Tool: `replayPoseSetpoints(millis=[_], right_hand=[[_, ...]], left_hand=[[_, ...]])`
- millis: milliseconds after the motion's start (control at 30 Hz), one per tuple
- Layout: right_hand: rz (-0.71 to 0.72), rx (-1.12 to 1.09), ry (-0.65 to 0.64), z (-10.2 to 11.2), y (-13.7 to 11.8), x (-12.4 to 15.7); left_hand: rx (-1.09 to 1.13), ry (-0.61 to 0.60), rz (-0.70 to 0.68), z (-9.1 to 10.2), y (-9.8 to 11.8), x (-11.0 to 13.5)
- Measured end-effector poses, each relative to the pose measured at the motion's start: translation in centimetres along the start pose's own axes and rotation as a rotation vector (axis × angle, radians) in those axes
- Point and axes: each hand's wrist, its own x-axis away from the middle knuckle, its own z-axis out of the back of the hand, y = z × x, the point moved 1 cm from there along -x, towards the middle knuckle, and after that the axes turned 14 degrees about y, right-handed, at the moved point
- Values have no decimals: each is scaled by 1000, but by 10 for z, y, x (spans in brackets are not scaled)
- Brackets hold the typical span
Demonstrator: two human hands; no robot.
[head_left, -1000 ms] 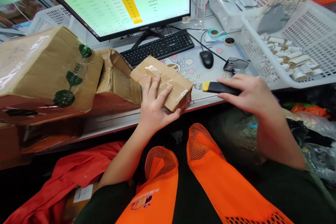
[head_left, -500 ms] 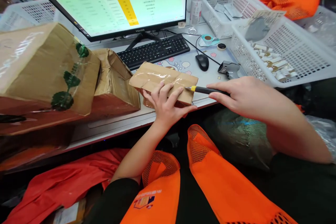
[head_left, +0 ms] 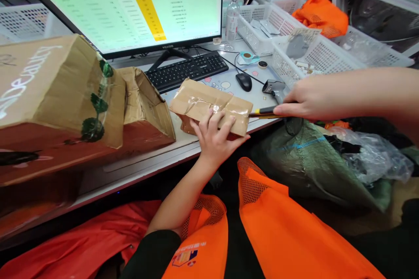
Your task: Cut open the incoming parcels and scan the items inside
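A small brown cardboard box (head_left: 196,98) with clear tape along its top lies at the desk's front edge. My left hand (head_left: 218,139) grips its near side, fingers on the top face and thumb along the near right corner. In my right hand (head_left: 301,102) is a utility knife (head_left: 265,112) with a black and yellow handle. The knife's tip meets the right end of the box, where the tape runs over the edge. How far the blade goes in cannot be made out.
Larger cardboard boxes (head_left: 59,96) stand on the left. Behind are a monitor (head_left: 131,4), keyboard (head_left: 190,69), mouse (head_left: 244,82) and barcode scanner (head_left: 275,89). White baskets (head_left: 337,54) and a bottle (head_left: 232,19) stand back right. A green sack (head_left: 304,161) sits below the desk's right side.
My right hand has drawn the knife to the right, from the box's top to its right end. My left hand still holds the box. The view has shifted somewhat.
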Motion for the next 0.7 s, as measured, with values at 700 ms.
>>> replayPoseSetpoints(millis=[700], right_hand=[[393, -487, 135, -104, -102, 34]], left_hand=[[173, 13, -372, 18, -36, -40]])
